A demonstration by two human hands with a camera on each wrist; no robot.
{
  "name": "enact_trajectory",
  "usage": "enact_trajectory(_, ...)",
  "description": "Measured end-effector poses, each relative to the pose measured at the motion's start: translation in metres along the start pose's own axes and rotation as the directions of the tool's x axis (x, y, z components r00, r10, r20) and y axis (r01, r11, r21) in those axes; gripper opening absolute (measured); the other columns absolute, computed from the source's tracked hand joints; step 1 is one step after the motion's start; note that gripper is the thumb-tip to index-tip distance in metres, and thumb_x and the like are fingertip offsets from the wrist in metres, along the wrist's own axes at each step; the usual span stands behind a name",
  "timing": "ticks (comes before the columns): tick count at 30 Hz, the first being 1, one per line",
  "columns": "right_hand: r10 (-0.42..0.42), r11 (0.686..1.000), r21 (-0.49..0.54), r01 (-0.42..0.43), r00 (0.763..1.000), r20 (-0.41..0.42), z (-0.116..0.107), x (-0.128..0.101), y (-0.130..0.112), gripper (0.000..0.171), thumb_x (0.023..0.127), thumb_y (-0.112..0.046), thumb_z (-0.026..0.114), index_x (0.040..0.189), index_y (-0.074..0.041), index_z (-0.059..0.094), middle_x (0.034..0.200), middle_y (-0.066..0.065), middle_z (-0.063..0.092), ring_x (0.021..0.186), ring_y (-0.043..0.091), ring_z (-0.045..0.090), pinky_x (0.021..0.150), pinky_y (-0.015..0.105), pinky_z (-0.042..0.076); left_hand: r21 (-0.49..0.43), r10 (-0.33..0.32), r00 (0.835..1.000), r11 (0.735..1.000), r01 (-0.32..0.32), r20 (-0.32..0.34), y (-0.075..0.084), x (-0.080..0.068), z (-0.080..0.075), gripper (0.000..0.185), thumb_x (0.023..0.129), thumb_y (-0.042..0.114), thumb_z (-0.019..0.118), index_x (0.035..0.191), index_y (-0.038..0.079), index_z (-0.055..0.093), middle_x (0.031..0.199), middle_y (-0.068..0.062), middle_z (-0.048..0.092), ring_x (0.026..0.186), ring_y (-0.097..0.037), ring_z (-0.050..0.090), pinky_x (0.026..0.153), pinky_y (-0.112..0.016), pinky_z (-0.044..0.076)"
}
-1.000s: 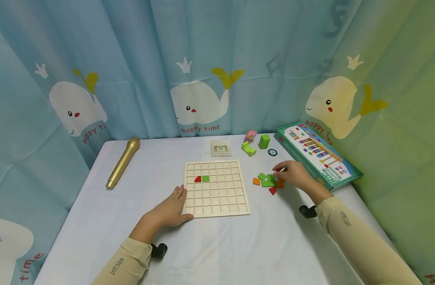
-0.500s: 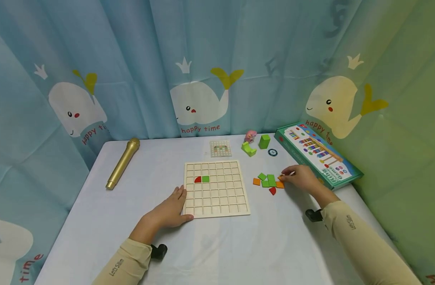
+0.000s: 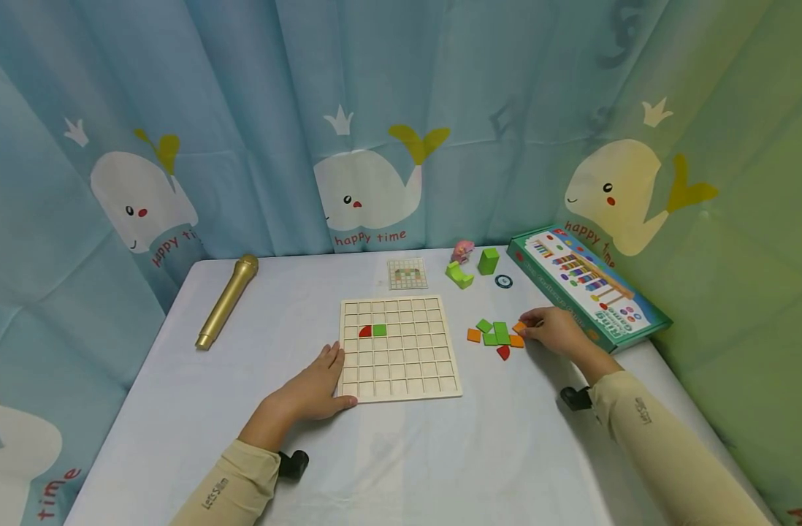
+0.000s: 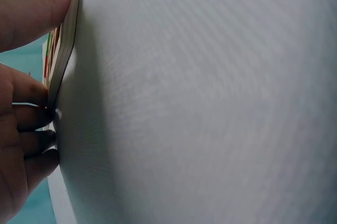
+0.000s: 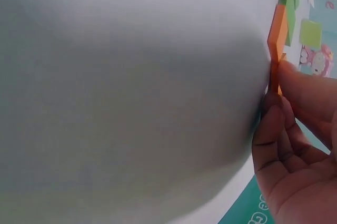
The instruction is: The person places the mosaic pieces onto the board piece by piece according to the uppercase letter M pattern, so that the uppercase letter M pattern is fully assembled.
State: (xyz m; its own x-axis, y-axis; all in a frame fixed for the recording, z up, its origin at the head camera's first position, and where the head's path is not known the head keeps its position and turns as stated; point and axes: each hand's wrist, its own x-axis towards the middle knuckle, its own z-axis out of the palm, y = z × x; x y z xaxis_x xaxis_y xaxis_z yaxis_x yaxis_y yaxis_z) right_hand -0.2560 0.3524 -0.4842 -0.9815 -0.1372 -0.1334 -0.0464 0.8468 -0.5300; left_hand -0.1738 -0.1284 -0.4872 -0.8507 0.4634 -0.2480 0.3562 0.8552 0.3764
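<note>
A pale wooden grid board [image 3: 401,365] lies on the table, with a red quarter-round tile [image 3: 366,332] and a green square tile [image 3: 379,330] side by side in its cells. My left hand [image 3: 312,383] rests against the board's left edge, thumb at the near corner; the left wrist view shows the thumb [image 4: 42,13] touching the board's side. To the right, my right hand [image 3: 554,330] pinches an orange tile [image 3: 519,326] at the edge of a loose group. Thumb and fingers meet at that orange tile [image 5: 275,79] in the right wrist view, partly covering it.
Loose green tiles [image 3: 499,333], orange tiles [image 3: 474,335] and a red tile [image 3: 503,353] lie right of the board. Behind are a pattern card [image 3: 407,274], green blocks [image 3: 489,261], a pink figurine [image 3: 463,251] and a game box [image 3: 588,285]. A gold microphone [image 3: 226,303] lies left.
My right hand has moved right, from above the green tiles to the orange tile, and now pinches it. My left hand and the board have stayed put.
</note>
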Motion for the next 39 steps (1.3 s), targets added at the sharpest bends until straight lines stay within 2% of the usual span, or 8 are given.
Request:
enact_trajectory(8, -0.024, 1.000, 0.006, 0.024, 1.000, -0.016, 0.001, -0.001, -0.005, 0.026, 0.093, -0.012, 0.072, 0.114, 0.002, 0.071, 0.104, 0.017, 0.069, 0.093, 0.030, 0.061, 0.079, 0.042, 0.050, 0.004, -0.004, 1.000, 1.000, 0.004, 0.003, -0.001, 0.001, 0.001, 0.095, 0.093, 0.045, 0.070, 0.154, -0.011, 0.024, 0.164, -0.025, 0.014, 0.152, -0.039, 0.012, 0.120, -0.047, 0.022)
enact_trajectory(18, -0.033, 0.999, 0.037, 0.035, 0.998, -0.053, -0.001, -0.003, -0.014, 0.020, 0.094, -0.005, 0.069, 0.113, 0.001, 0.072, 0.106, 0.018, 0.069, 0.094, 0.032, 0.062, 0.076, 0.038, 0.050, 0.006, 0.004, 1.000, 1.000, -0.004, 0.002, -0.001, 0.000, 0.002, 0.094, 0.094, 0.045, 0.069, 0.154, -0.011, 0.024, 0.164, -0.025, 0.015, 0.152, -0.040, 0.012, 0.120, -0.048, 0.022)
enact_trajectory(27, -0.074, 0.997, 0.018, 0.075, 0.996, -0.056, -0.006, 0.007, -0.030, 0.021, 0.094, -0.010, 0.070, 0.113, -0.003, 0.074, 0.109, 0.017, 0.071, 0.096, 0.032, 0.064, 0.081, 0.044, 0.053, 0.003, -0.003, 1.000, 1.000, 0.003, 0.003, -0.002, 0.001, 0.002, 0.094, 0.094, 0.045, 0.069, 0.155, -0.011, 0.023, 0.164, -0.024, 0.014, 0.152, -0.039, 0.012, 0.120, -0.047, 0.022)
enact_trajectory(34, -0.116, 0.992, 0.041, 0.118, 0.992, -0.058, -0.006, 0.015, -0.044, 0.020, 0.095, -0.010, 0.070, 0.113, -0.004, 0.076, 0.108, 0.015, 0.071, 0.095, 0.030, 0.065, 0.077, 0.039, 0.052, 0.020, -0.012, 1.000, 1.000, 0.012, 0.014, -0.003, 0.002, 0.002, 0.096, 0.094, 0.048, 0.068, 0.156, -0.009, 0.021, 0.165, -0.022, 0.012, 0.152, -0.036, 0.010, 0.120, -0.045, 0.021)
enact_trajectory(39, -0.126, 0.990, 0.053, 0.129, 0.990, -0.057, -0.001, 0.019, -0.056, 0.020, 0.094, -0.008, 0.071, 0.113, -0.004, 0.076, 0.108, 0.015, 0.070, 0.095, 0.030, 0.065, 0.075, 0.036, 0.053, 0.008, 0.003, 1.000, 1.000, -0.003, 0.008, -0.003, 0.002, 0.002, 0.095, 0.094, 0.046, 0.069, 0.155, -0.011, 0.022, 0.164, -0.024, 0.014, 0.152, -0.038, 0.011, 0.120, -0.047, 0.022)
